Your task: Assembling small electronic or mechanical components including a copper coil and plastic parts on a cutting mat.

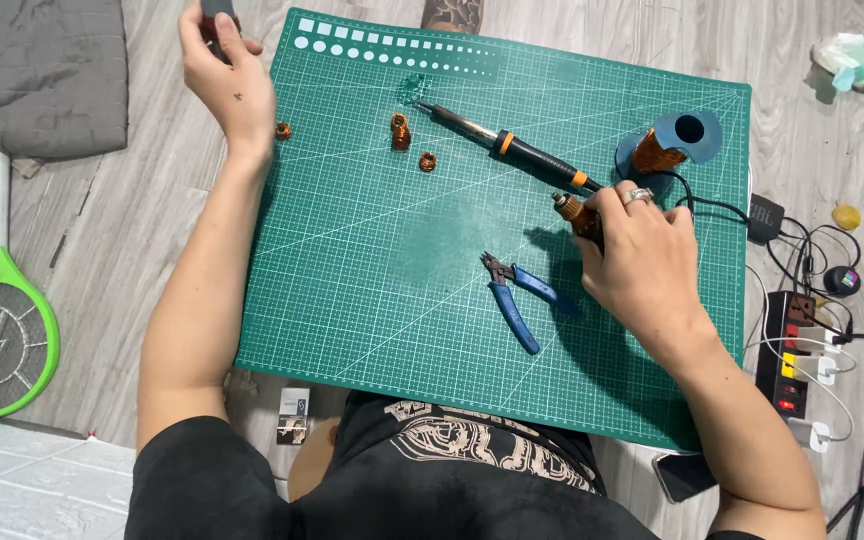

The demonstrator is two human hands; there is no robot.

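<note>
On the green cutting mat, the right hand is clamped on a half-hidden copper coil, the left hand grips a dark object cut off at the frame's top, and a small white-and-dark box lies below the mat's near edge.

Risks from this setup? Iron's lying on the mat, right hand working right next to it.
1. The soldering iron lies bare on the cutting mat, no stand visible; if hot, it may scorch the mat.
2. The right hand, gripping a small copper coil part, sits beside the iron's handle end and cord; a snag might swing the tip.
3. Loose copper coils lie near the tip and the left hand's forearm could brush them.
</note>
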